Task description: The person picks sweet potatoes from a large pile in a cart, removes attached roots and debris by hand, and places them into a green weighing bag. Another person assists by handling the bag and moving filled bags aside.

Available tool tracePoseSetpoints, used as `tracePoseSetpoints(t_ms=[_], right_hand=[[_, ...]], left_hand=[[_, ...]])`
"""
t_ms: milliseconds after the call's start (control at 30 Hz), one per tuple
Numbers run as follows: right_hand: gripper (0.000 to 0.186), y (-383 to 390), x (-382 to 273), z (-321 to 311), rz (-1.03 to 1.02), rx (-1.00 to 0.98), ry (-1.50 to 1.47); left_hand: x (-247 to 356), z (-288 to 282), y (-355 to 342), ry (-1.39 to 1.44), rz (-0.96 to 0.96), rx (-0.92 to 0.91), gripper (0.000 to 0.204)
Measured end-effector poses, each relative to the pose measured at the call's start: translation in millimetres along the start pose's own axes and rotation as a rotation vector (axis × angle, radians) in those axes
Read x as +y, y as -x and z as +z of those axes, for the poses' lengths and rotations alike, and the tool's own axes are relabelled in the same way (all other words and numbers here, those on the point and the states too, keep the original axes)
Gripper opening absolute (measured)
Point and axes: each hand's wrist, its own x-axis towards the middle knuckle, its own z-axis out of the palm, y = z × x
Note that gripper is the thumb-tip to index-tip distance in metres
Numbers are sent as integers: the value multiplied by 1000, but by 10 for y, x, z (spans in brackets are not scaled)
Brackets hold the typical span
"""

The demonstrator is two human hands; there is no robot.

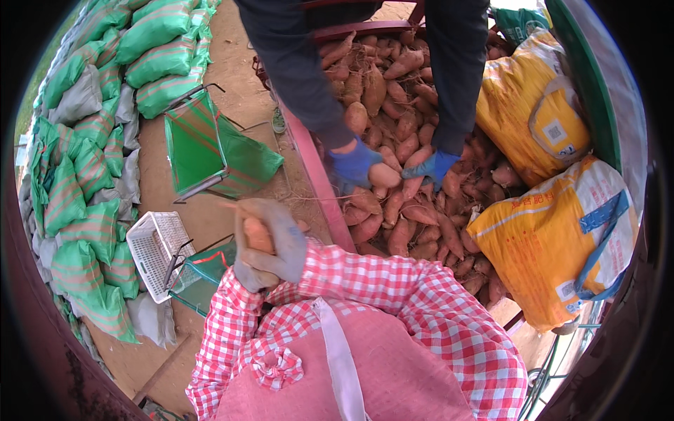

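Observation:
Both my hands wear greyish gloves and are close together in front of my chest, a little smeared by motion. Between them is a reddish sweet potato (258, 235). My right hand (288, 235) is curled round it from the right. My left hand (254, 272) closes on it from below and the left; some of its fingers are hidden. To the right, a big heap of sweet potatoes (414, 235) fills a red-edged bin (312, 168). Across from me, another person's two blue-gloved hands (353, 163) reach into the heap, at a paler sweet potato (384, 175).
A green striped sack (246, 158) hangs open on a metal frame at left. Below it stand a white plastic crate (151, 242) and another framed green sack (203, 277). Full green sacks (91, 231) are stacked far left. Yellow bags (540, 245) lie on the heap's right side.

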Motion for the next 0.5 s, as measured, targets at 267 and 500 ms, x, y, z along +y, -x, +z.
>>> tracePoseSetpoints(t_ms=[267, 500], right_hand=[[72, 191, 201, 374, -42, -495, 83], [30, 518, 579, -625, 334, -37, 69]], left_hand=[[-108, -501, 730, 499, -53, 505, 100], [-424, -1545, 1968, 407, -46, 828, 85]])
